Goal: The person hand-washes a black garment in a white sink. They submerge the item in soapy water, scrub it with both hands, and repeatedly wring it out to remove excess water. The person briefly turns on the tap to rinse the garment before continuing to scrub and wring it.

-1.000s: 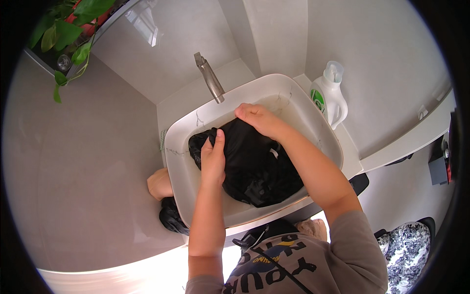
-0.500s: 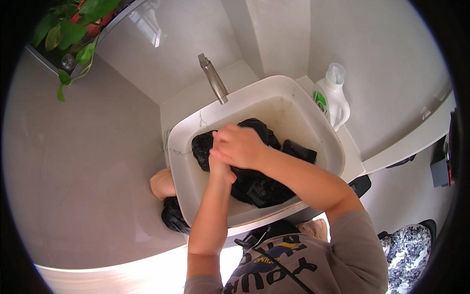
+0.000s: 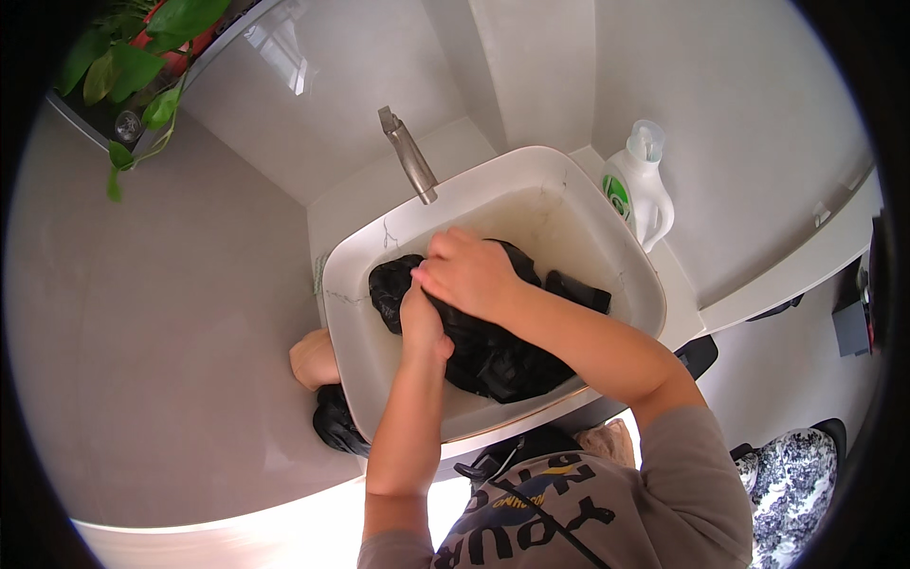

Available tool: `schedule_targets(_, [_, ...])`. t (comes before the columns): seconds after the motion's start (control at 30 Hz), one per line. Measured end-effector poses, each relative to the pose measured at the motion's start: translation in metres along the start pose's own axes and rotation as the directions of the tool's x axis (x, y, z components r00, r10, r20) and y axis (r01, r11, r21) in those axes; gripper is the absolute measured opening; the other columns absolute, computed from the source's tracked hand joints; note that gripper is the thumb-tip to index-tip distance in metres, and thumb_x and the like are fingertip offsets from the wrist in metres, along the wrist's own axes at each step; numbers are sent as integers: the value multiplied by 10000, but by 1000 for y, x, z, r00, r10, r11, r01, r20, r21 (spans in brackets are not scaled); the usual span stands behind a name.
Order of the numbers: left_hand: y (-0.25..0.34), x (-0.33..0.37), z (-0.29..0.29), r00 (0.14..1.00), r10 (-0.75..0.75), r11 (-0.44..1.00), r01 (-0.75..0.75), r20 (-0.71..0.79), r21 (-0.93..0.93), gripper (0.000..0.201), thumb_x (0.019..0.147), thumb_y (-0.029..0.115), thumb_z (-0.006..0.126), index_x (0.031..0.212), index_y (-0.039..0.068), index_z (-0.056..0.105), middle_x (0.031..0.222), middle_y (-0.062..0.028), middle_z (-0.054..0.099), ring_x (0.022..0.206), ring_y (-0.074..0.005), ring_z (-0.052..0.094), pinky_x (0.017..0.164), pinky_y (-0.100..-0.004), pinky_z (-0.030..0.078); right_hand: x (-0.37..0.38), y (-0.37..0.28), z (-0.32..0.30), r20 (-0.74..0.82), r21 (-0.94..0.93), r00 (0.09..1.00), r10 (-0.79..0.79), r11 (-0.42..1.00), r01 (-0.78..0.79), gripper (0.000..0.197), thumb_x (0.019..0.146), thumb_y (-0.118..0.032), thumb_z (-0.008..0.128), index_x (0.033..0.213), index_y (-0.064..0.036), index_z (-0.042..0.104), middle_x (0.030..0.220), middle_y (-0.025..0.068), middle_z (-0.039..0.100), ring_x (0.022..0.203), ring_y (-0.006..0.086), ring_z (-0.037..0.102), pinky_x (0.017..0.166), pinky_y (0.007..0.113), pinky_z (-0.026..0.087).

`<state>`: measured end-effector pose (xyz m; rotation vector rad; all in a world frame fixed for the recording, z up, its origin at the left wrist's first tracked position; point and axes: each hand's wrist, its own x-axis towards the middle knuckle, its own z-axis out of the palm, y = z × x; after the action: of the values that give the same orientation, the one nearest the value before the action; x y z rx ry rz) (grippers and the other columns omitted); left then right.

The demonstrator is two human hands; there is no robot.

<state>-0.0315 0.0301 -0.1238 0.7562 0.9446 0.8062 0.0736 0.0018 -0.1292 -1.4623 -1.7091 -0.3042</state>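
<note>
A wet black garment (image 3: 507,365) lies bunched in a white washbasin (image 3: 588,175) that holds cloudy water. Over its left part, my two hands work close together. My right hand (image 3: 469,275) is closed on a fold of the fabric, knuckles up. Just left of it and slightly nearer to me, my left hand (image 3: 423,318) grips the same garment, its thumb low on the near side. Some fingertips of both hands are hidden by the cloth and by each other.
A metal faucet (image 3: 409,156) leans over the basin's far rim. On the right counter stands a white detergent bottle (image 3: 649,194) with a clear cap. Beige cloth (image 3: 315,360) and black cloth (image 3: 338,419) sit left of the basin. A green plant (image 3: 137,71) fills the upper left corner.
My right hand has shifted slightly right and nearer to me, drawing a little apart from the left. More black fabric shows between them. The garment otherwise stays in place.
</note>
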Motion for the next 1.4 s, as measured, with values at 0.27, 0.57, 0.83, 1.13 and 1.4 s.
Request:
schedule_targets(0.27, [4, 2, -1, 984, 43, 999, -48, 172, 25, 437, 926, 381, 541, 1165, 15, 554, 1122, -93, 605, 1017, -186, 576, 873, -301, 454, 5, 31, -5, 205, 277, 948, 245, 914, -296, 383, 902, -349, 541, 735, -17, 633, 846, 76, 575, 791, 258, 577, 683, 355, 472])
schedule_targets(0.57, [-7, -4, -1, 706, 545, 454, -702, 453, 549, 382, 940, 332, 545, 1023, -40, 571, 878, -119, 618, 802, -198, 565, 758, -295, 451, 0, 63, -16, 493, 482, 792, 360, 644, -593, 632, 918, -562, 429, 835, 31, 630, 873, 180, 624, 844, 295, 583, 806, 364, 450])
schedule_targets(0.83, [-12, 11, -8, 807, 512, 734, -589, 296, 337, 347, 982, 299, 469, 1116, -12, 542, 1043, -102, 600, 951, -178, 546, 876, -291, 423, -5, 65, -13, 382, 517, 870, 313, 707, -482, 496, 914, -462, 520, 793, 8, 622, 834, 134, 608, 800, 258, 573, 744, 347, 455])
schedule_targets(1.13, [-8, 5, -2, 998, 52, 997, -54, 29, 61, 535, 957, 503, 414, 1156, 31, 569, 1172, -102, 585, 1059, -204, 562, 861, -328, 458, -7, -3, 5, -103, 221, 988, -113, 966, 133, 294, 811, -271, 642, 594, -80, 592, 755, 55, 549, 725, 257, 547, 578, 380, 458])
schedule_targets(1.4, [-16, 10, -10, 991, 129, 986, -132, 36, 99, 360, 961, 323, 458, 1117, 22, 578, 1119, -82, 603, 1030, -182, 565, 862, -324, 459, -7, -13, 5, -98, 14, 993, -66, 998, 68, 237, 800, -278, 641, 637, -109, 612, 744, 3, 544, 723, 203, 573, 509, 365, 472])
